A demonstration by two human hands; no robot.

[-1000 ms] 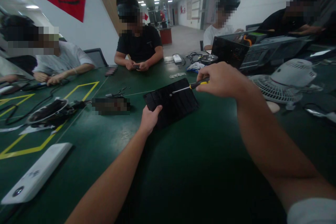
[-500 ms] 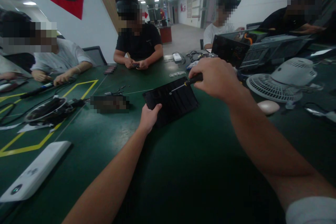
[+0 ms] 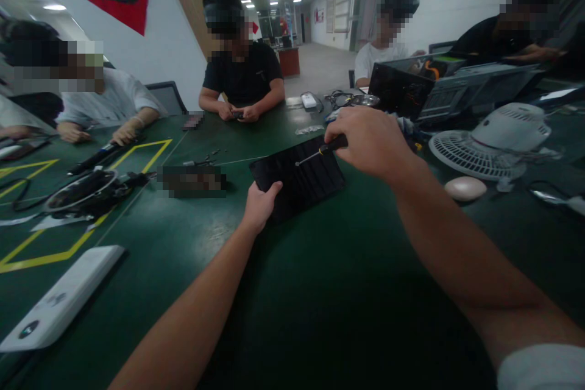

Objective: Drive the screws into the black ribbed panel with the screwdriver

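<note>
My left hand (image 3: 262, 204) grips the lower left edge of a flat black rectangular panel (image 3: 315, 183), thumb on top and the other fingers hidden beneath. In my right hand (image 3: 365, 137) is a screwdriver (image 3: 333, 145) with a black and yellow handle, pinched between thumb and fingers. Its thin metal shaft slants down to the left across the panel. The tip meets a small pale round spot, perhaps a screw head, near the panel's middle. The panel lies tilted over the green table (image 3: 292, 304).
A white fan (image 3: 484, 140), a pale computer mouse (image 3: 465, 189) and an open computer case (image 3: 402, 88) stand to the right. Left are a long white device (image 3: 59, 298), black cables (image 3: 82, 192) and a blurred-out object (image 3: 192, 181). Several people sit around the table.
My right hand has shifted slightly left and down with the screwdriver, whose tip stays at the pale spot. My left hand and the panel hold almost still. A co-worker's hand at left has moved.
</note>
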